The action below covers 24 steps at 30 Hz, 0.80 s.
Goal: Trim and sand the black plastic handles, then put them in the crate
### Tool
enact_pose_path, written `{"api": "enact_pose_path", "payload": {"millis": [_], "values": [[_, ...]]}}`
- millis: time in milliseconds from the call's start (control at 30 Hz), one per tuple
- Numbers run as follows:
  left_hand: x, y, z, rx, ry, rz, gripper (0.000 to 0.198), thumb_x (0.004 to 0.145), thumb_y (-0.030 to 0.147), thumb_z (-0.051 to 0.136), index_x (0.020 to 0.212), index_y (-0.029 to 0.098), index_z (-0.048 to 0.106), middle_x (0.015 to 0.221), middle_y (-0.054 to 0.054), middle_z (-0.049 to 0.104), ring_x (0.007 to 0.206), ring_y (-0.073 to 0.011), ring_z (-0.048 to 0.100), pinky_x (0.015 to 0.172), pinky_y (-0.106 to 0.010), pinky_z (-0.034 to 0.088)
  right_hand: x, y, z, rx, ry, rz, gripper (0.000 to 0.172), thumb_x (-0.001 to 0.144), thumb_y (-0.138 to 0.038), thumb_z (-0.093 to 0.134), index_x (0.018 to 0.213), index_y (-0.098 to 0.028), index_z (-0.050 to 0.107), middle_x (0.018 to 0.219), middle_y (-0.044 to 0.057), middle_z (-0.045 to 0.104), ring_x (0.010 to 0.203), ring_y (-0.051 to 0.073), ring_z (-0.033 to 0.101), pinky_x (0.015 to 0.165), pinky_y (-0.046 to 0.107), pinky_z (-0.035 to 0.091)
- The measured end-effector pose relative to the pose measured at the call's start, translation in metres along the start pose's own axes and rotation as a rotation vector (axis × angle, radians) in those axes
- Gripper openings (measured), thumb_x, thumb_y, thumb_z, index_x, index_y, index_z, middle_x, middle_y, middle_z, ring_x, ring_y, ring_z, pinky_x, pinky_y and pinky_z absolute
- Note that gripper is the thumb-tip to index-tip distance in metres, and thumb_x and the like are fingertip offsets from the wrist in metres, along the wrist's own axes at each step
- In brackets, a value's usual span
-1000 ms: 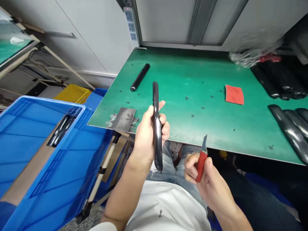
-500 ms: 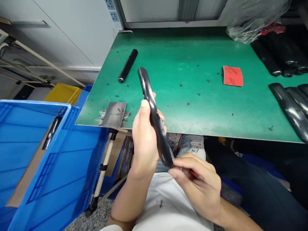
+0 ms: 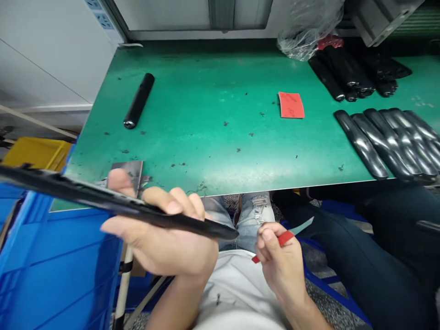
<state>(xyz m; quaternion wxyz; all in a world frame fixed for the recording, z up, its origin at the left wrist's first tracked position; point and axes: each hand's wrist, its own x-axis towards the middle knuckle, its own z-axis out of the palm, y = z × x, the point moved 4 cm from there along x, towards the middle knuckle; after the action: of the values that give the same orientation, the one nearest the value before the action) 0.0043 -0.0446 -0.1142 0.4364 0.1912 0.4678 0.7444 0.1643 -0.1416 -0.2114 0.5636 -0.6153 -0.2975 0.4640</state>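
My left hand (image 3: pixel 172 247) is wrapped round a long black curved plastic piece (image 3: pixel 192 225). The piece lies across the view, one end running to the left edge and the tapered end pointing right. Its raised rim is uneven, and the far left part is blurred. In my right hand (image 3: pixel 282 261), closed in front of my lap, is a small knife (image 3: pixel 286 237) with a red handle, its pale blade pointing up and right, apart from the piece. Another black tubular piece (image 3: pixel 139 101) rests on the green table (image 3: pixel 192 151).
Several glossy black pieces (image 3: pixel 360 144) lie in a row at right, with wrapped black pieces (image 3: pixel 330 75) behind. A red note (image 3: pixel 291 105), a metal plate (image 3: pixel 132 172) and black scraps lie on the table. At left stands a blue bin (image 3: pixel 62 266). Another person's legs (image 3: pixel 371 256) are at right.
My left hand has swung the black piece leftward and turned it nearly level. My right hand has come away from its end, and the knife blade now shows. The view has shifted right.
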Motion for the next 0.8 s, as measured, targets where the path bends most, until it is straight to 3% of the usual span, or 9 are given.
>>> {"api": "enact_pose_path", "payload": {"millis": [100, 200, 267, 333, 400, 467, 633, 700, 800], "values": [[0.001, 0.0, 0.007, -0.002, -0.072, -0.039, 0.046, 0.111, 0.057, 0.025, 0.131, 0.039, 0.063, 0.066, 0.004, 0.038, 0.047, -0.0112, 0.028, 0.039, -0.023, 0.031, 0.023, 0.014, -0.044, -0.06, 0.24, -0.023, 0.035, 0.09, -0.052, 0.073, 0.083, -0.018, 0.065, 0.063, -0.003, 0.057, 0.046, 0.007, 0.041, 0.042, 0.021, 0.036], [0.001, -0.007, 0.016, 0.007, -0.052, -0.12, 0.04, 0.113, 0.045, 0.036, 0.13, 0.026, 0.067, 0.066, 0.004, 0.043, 0.048, -0.0097, 0.032, 0.039, -0.019, 0.032, 0.053, 0.021, -0.09, -0.153, 0.464, -0.062, 0.049, 0.082, -0.045, 0.083, 0.116, -0.017, 0.064, 0.082, -0.002, 0.061, 0.058, 0.007, 0.045, 0.049, 0.019, 0.038], [0.0, -0.016, 0.02, 0.037, -0.088, -0.231, 0.037, 0.111, 0.043, 0.045, 0.133, 0.023, 0.067, 0.066, 0.004, 0.047, 0.048, -0.0088, 0.037, 0.04, -0.017, 0.035, 0.064, 0.019, -0.108, -0.203, 0.528, -0.08, 0.074, 0.078, -0.04, 0.087, 0.14, -0.02, 0.053, 0.093, -0.001, 0.059, 0.063, 0.006, 0.044, 0.053, 0.018, 0.04], [-0.001, -0.025, 0.02, 0.053, -0.141, -0.353, 0.038, 0.108, 0.045, 0.052, 0.135, 0.024, 0.067, 0.067, 0.004, 0.049, 0.047, -0.0075, 0.038, 0.039, -0.016, 0.036, 0.062, 0.015, -0.111, -0.215, 0.5, -0.072, 0.072, 0.083, -0.043, 0.082, 0.146, -0.025, 0.051, 0.097, -0.002, 0.056, 0.062, 0.006, 0.042, 0.052, 0.018, 0.039], [-0.001, -0.032, 0.018, 0.032, -0.19, -0.449, 0.041, 0.106, 0.05, 0.055, 0.134, 0.022, 0.068, 0.067, 0.005, 0.048, 0.044, -0.006, 0.036, 0.038, -0.015, 0.034, 0.052, 0.008, -0.101, -0.208, 0.323, -0.06, 0.048, 0.095, -0.048, 0.067, 0.138, -0.026, 0.059, 0.094, -0.001, 0.056, 0.059, 0.007, 0.04, 0.049, 0.02, 0.037], [-0.002, -0.037, 0.015, 0.018, -0.22, -0.508, 0.041, 0.105, 0.051, 0.057, 0.131, 0.021, 0.069, 0.066, 0.005, 0.046, 0.043, -0.005, 0.035, 0.037, -0.013, 0.033, 0.039, -0.006, -0.08, -0.218, 0.028, -0.104, 0.033, 0.104, -0.042, 0.054, 0.13, -0.026, 0.066, 0.088, -0.001, 0.059, 0.058, 0.008, 0.044, 0.049, 0.022, 0.038], [-0.001, -0.038, 0.009, 0.068, -0.24, -0.556, 0.035, 0.105, 0.048, 0.058, 0.125, 0.022, 0.069, 0.062, 0.007, 0.044, 0.039, -0.0051, 0.037, 0.035, -0.013, 0.032, 0.018, -0.059, -0.025, -0.358, -0.594, -0.439, 0.047, 0.104, -0.011, 0.047, 0.143, -0.032, 0.059, 0.11, 0.004, 0.074, 0.089, 0.015, 0.068, 0.073, 0.028, 0.055], [-0.001, -0.035, 0.008, 0.042, -0.247, -0.565, 0.036, 0.106, 0.048, 0.054, 0.127, 0.021, 0.068, 0.062, 0.007, 0.042, 0.039, -0.0048, 0.035, 0.035, -0.013, 0.032, 0.018, -0.077, -0.005, -0.423, -0.739, -0.576, 0.049, 0.1, -0.006, 0.047, 0.142, -0.028, 0.057, 0.118, 0.005, 0.073, 0.1, 0.017, 0.069, 0.082, 0.031, 0.057], [0.0, -0.029, 0.008, 0.009, -0.258, -0.582, 0.039, 0.11, 0.047, 0.047, 0.13, 0.021, 0.068, 0.062, 0.007, 0.038, 0.039, -0.0044, 0.031, 0.035, -0.013, 0.031, 0.02, -0.093, 0.017, -0.527, -0.807, -0.813, 0.037, 0.098, -0.009, 0.045, 0.13, -0.023, 0.059, 0.1, 0.005, 0.072, 0.087, 0.017, 0.067, 0.075, 0.032, 0.053]]}}
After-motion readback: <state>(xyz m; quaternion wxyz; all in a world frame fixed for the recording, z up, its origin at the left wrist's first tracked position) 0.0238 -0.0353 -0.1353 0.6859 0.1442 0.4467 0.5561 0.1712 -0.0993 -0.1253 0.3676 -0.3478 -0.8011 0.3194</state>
